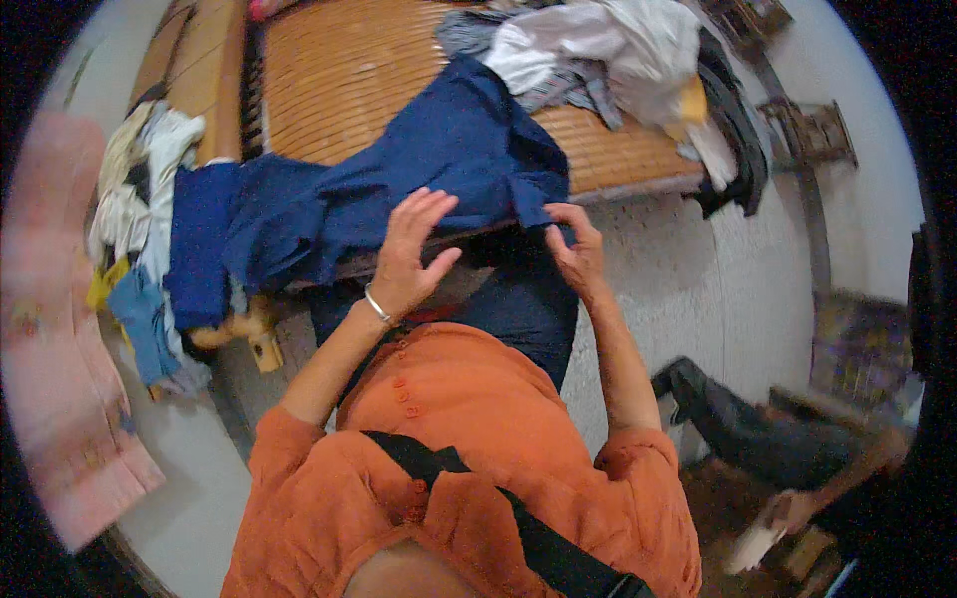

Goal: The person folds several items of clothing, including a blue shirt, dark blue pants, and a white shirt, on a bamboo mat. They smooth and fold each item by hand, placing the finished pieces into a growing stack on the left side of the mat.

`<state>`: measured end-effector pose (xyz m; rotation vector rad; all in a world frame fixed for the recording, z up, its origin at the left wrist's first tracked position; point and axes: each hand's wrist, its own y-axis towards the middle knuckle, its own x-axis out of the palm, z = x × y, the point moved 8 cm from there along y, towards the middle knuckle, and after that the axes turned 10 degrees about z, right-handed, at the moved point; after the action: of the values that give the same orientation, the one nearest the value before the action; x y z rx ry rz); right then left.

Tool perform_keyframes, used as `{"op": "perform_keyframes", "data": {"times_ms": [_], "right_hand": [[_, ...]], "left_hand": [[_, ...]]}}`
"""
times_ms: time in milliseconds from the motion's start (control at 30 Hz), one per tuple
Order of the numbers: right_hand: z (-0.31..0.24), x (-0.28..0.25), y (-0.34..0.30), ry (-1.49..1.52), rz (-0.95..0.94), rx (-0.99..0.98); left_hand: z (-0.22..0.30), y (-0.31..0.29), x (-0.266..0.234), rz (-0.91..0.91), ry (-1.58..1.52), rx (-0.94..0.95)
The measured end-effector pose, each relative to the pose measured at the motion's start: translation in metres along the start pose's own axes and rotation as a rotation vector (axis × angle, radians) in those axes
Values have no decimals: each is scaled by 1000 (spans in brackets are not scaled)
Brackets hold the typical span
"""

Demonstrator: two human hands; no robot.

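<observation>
A navy blue garment [419, 159] lies creased along the near edge of a slatted wooden bed, its left end spreading past the bed's corner. Over its near middle, my left hand [407, 254] is open, fingers stretched and thumb apart, with a bracelet at the wrist. My right hand [581, 254] is at the garment's right end, thumb and fingers closed about the edge of the cloth there. The exact contact of the right fingertips is partly hidden.
The slatted bed [339, 70] carries a heap of white, grey and dark clothes [608, 50] at the far right. More clothes [150, 199] hang at the left, near a pink patterned cloth [60, 329]. Another person's hand [788, 510] holds a pale object at the lower right.
</observation>
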<state>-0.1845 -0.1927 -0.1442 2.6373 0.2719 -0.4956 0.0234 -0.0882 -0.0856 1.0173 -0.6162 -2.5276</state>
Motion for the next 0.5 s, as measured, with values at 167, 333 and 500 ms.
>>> {"op": "perform_keyframes", "data": {"times_ms": [167, 333, 500], "right_hand": [[-22, -6, -20, 71, -56, 15], [-33, -15, -30, 108, -136, -1], [-12, -24, -36, 160, -114, 135]], "left_hand": [[40, 1, 79, -239, -65, 151], [44, 3, 99, -144, -144, 135], [61, -8, 105, -299, -207, 179]]}}
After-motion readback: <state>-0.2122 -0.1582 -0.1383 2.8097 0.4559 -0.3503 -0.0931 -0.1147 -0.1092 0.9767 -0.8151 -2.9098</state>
